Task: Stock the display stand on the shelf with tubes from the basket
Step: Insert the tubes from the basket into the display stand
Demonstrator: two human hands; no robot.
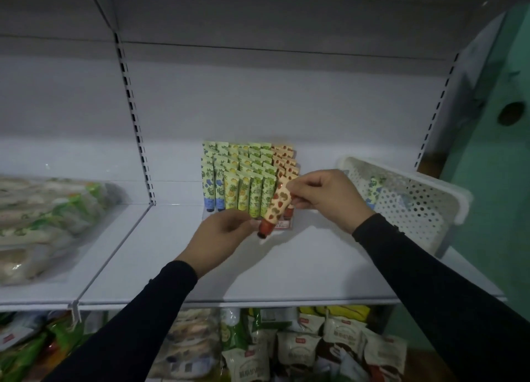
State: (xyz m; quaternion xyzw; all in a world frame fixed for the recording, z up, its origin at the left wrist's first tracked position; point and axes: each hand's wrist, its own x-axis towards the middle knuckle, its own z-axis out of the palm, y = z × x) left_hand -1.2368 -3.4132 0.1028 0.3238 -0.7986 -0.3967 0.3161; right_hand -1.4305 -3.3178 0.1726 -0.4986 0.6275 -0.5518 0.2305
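Both hands hold one strawberry-print tube (276, 208), tilted, just in front of the display stand (282, 224) on the shelf (160, 255). The right hand (325, 196) pinches its flat upper end; the left hand (225, 235) grips near its red cap. The white basket (415, 198) sits at the right, another tube (374, 188) inside. Bagged goods (43, 221) lie far left.

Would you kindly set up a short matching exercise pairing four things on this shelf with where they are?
Things:
1. strawberry tube
2. basket
3. display stand
4. plastic-wrapped packs

Places:
A. far left of the shelf
B. centre of the shelf, at the back
C. held between both hands
D. right end of the shelf

Pairs: 1-C, 2-D, 3-B, 4-A
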